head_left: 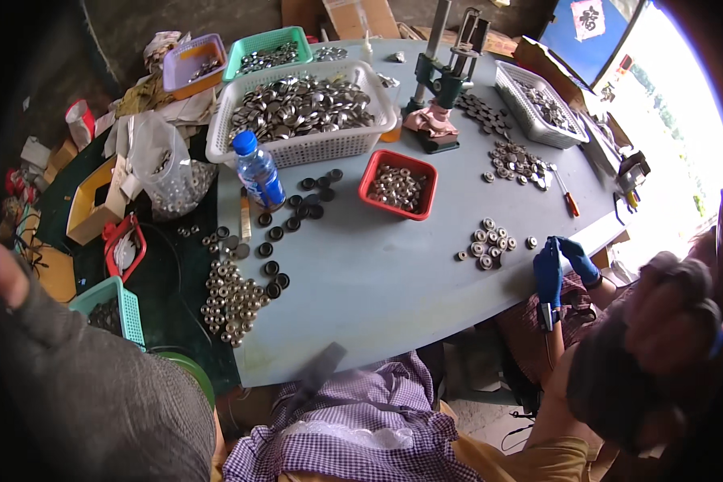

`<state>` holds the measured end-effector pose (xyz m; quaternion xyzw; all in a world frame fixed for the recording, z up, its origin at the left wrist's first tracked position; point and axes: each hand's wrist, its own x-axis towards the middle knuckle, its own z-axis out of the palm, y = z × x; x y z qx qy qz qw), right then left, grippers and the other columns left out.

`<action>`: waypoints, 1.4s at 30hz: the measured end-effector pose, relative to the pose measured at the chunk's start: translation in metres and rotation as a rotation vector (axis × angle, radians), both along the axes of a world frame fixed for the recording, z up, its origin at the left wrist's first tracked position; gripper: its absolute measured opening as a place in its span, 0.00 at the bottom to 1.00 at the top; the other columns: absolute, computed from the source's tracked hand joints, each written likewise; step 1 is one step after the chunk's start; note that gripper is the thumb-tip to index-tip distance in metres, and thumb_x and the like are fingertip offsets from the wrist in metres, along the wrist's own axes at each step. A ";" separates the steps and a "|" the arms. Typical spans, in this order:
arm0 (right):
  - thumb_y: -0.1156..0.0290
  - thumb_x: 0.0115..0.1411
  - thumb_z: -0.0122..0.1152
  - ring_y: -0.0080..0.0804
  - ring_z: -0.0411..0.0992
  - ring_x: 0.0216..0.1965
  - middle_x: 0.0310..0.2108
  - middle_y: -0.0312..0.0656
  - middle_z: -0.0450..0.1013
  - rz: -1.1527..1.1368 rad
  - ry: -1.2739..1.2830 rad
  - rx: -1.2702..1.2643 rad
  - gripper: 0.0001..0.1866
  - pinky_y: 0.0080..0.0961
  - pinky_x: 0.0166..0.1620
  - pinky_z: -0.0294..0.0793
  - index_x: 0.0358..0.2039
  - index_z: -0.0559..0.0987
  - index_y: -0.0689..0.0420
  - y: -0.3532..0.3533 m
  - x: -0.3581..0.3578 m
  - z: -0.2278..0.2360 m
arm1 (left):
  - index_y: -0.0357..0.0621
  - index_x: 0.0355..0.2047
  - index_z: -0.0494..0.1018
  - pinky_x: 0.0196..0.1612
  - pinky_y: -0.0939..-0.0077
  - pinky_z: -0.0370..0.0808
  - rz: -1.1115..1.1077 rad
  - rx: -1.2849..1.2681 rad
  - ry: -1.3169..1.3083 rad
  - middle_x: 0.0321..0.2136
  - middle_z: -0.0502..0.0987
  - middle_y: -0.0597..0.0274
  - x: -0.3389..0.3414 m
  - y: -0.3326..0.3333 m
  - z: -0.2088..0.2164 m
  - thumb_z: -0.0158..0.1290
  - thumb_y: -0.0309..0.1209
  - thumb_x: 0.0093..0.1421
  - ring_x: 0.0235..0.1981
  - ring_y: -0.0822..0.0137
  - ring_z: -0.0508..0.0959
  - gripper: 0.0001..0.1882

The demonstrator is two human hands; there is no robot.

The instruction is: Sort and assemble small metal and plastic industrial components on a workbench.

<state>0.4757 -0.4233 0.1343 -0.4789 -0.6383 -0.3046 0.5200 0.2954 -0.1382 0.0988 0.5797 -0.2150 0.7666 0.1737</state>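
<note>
the grey surface [394, 265] carries a white basket [297, 149] of metal discs. right hand [659, 321], gloved, fingers curled shut on nothing visible, is nearer the small ring cluster [488, 243], lying forward-left; left hand [24, 321] blurred, fingers unclear.

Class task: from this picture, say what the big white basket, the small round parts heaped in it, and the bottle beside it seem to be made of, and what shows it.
White basket: likely moulded plastic, matt, with slotted lattice walls. Round parts: probably metal; they shine silver-grey with bright glints. Bottle: apparently clear plastic, see-through body, blue cap and label.
</note>
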 end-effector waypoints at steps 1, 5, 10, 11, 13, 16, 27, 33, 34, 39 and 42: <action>0.51 0.62 0.52 0.33 0.67 0.23 0.23 0.37 0.72 -0.052 0.087 0.011 0.28 0.38 0.38 0.70 0.54 0.64 0.59 0.009 0.007 -0.019 | 0.32 0.60 0.54 0.60 0.61 0.53 -0.040 -0.097 0.140 0.60 0.60 0.55 0.002 0.000 -0.003 0.48 0.41 0.61 0.60 0.59 0.59 0.33; 0.70 0.61 0.53 0.25 0.70 0.25 0.21 0.37 0.70 -0.360 0.782 -0.191 0.11 0.21 0.32 0.70 0.42 0.72 0.63 0.021 0.022 -0.106 | 0.41 0.61 0.51 0.60 0.50 0.58 -0.004 -0.260 0.627 0.53 0.67 0.51 0.021 0.012 -0.056 0.48 0.46 0.62 0.56 0.51 0.65 0.34; 0.74 0.60 0.51 0.23 0.70 0.25 0.23 0.36 0.72 -0.534 1.022 -0.345 0.06 0.21 0.30 0.70 0.38 0.75 0.58 -0.007 0.076 -0.257 | 0.36 0.44 0.68 0.51 0.65 0.67 -0.258 -0.439 1.247 0.40 0.72 0.54 0.022 -0.001 -0.114 0.50 0.26 0.57 0.45 0.59 0.72 0.14; 0.75 0.60 0.51 0.24 0.70 0.26 0.24 0.37 0.72 -0.575 1.013 -0.375 0.06 0.22 0.31 0.70 0.37 0.74 0.58 -0.014 0.083 -0.288 | 0.36 0.41 0.70 0.50 0.67 0.69 -0.216 -0.455 1.351 0.38 0.74 0.54 0.015 -0.003 -0.126 0.51 0.23 0.55 0.42 0.59 0.74 0.12; 0.76 0.58 0.51 0.25 0.71 0.28 0.26 0.38 0.73 -0.602 1.049 -0.408 0.06 0.25 0.33 0.70 0.36 0.74 0.58 -0.032 0.092 -0.338 | 0.38 0.38 0.72 0.47 0.68 0.71 -0.207 -0.453 1.456 0.35 0.77 0.56 0.008 -0.006 -0.154 0.52 0.22 0.54 0.40 0.60 0.76 0.11; 0.76 0.60 0.51 0.22 0.70 0.32 0.28 0.35 0.73 -0.618 1.207 -0.477 0.06 0.20 0.38 0.69 0.38 0.74 0.59 -0.039 0.093 -0.368 | 0.38 0.37 0.72 0.45 0.69 0.73 -0.267 -0.633 1.478 0.33 0.78 0.57 0.007 -0.016 -0.203 0.52 0.22 0.54 0.38 0.62 0.78 0.09; 0.79 0.54 0.53 0.26 0.71 0.27 0.28 0.40 0.73 -0.903 1.103 -0.352 0.10 0.24 0.32 0.70 0.38 0.74 0.56 -0.018 0.102 -0.399 | 0.35 0.39 0.71 0.42 0.77 0.74 -0.612 -1.028 1.387 0.32 0.78 0.59 0.092 -0.044 -0.267 0.51 0.25 0.60 0.36 0.71 0.77 0.08; 0.75 0.56 0.53 0.49 0.73 0.32 0.33 0.50 0.73 -1.056 0.740 -0.519 0.12 0.36 0.36 0.72 0.42 0.73 0.58 0.018 0.140 -0.402 | 0.35 0.39 0.71 0.42 0.78 0.74 -0.690 -1.303 1.330 0.31 0.77 0.62 0.108 -0.052 -0.322 0.49 0.24 0.61 0.33 0.72 0.76 0.07; 0.74 0.56 0.53 0.48 0.73 0.33 0.34 0.51 0.74 -1.000 0.740 -0.545 0.12 0.35 0.38 0.72 0.42 0.73 0.59 0.032 0.131 -0.392 | 0.35 0.39 0.71 0.42 0.78 0.74 -0.696 -1.301 1.335 0.31 0.77 0.62 0.107 -0.052 -0.331 0.49 0.24 0.61 0.33 0.72 0.76 0.07; 0.75 0.53 0.55 0.41 0.73 0.29 0.31 0.48 0.75 -0.574 0.692 -0.492 0.14 0.33 0.34 0.72 0.42 0.74 0.57 0.046 0.101 -0.377 | 0.35 0.38 0.71 0.42 0.77 0.74 -0.448 -1.125 1.424 0.31 0.77 0.60 0.110 -0.053 -0.348 0.49 0.24 0.60 0.33 0.71 0.77 0.07; 0.77 0.50 0.55 0.38 0.72 0.28 0.31 0.45 0.74 -0.830 0.769 -0.551 0.16 0.33 0.34 0.72 0.42 0.74 0.57 0.012 0.091 -0.371 | 0.37 0.38 0.71 0.39 0.80 0.74 -0.423 -1.098 1.405 0.31 0.76 0.63 0.107 -0.050 -0.354 0.49 0.22 0.59 0.31 0.74 0.75 0.07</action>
